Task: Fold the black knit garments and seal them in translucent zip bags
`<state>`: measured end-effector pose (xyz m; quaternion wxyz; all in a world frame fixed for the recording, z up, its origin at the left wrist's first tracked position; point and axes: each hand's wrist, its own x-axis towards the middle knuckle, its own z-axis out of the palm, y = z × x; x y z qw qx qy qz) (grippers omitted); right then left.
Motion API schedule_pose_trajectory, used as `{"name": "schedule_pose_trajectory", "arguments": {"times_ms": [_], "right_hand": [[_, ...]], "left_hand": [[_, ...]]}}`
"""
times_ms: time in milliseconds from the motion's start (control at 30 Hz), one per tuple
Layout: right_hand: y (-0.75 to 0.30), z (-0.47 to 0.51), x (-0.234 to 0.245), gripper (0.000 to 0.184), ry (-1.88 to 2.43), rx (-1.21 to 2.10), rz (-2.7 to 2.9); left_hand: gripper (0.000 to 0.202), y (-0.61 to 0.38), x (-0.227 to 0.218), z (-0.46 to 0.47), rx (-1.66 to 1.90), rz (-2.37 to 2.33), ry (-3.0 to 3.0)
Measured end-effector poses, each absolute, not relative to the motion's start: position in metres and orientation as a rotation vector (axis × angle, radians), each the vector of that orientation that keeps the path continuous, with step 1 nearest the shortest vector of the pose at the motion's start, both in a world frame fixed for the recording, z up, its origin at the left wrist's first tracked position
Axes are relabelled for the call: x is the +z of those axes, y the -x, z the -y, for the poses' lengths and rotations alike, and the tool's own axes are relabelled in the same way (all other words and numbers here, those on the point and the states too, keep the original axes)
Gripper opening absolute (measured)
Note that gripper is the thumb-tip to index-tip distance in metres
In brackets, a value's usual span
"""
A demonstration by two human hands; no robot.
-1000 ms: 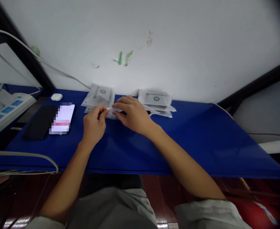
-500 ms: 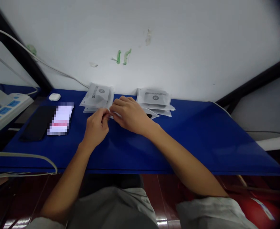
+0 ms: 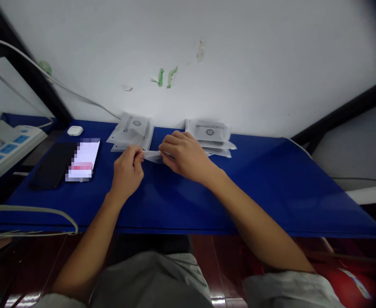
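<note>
Between my two hands a translucent frosted plastic bag [image 3: 152, 156] is stretched over the blue table. My left hand [image 3: 128, 167] pinches its left end between thumb and fingers. Higher on the bag, my right hand [image 3: 184, 155] grips along its edge, with the fingers curled and most of the bag hidden behind them. Just beyond my left hand lies a stack of frosted bags [image 3: 132, 130] with a dark logo. A second stack of printed bags [image 3: 209, 131] rests behind and to the right of my right hand.
Two phones lie at the left, a dark phone [image 3: 51, 166] and a lit phone [image 3: 83, 160]. A white earbud case [image 3: 75, 130] sits behind them. The white power strip [image 3: 13, 149] occupies the far left. A white wall [image 3: 239, 77] rises behind the blue table [image 3: 188, 205].
My right hand has slid to the right, away from my left hand, and more of the bag shows between them. My left hand has barely moved.
</note>
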<state>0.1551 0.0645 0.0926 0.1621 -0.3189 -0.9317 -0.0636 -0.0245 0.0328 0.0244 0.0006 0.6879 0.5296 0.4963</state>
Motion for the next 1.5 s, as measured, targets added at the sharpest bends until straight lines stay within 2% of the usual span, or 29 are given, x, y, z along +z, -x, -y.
{"name": "schedule_pose_trajectory", "arguments": {"times_ms": [533,933,1500], "right_hand": [[-0.165,-0.06,0.085,0.023,0.948,-0.033,2.601],[-0.185,-0.05,0.07,0.019,0.962,-0.343,2.533],[-0.224,-0.043,0.061,0.015,0.979,-0.563,2.433]], "left_hand": [[0.014,0.018,0.042,-0.027,1.386,-1.506,-2.418],[0.017,0.018,0.033,-0.021,1.502,-1.58,-2.509],[0.013,0.027,0.029,-0.008,1.575,-1.562,-2.537]]}}
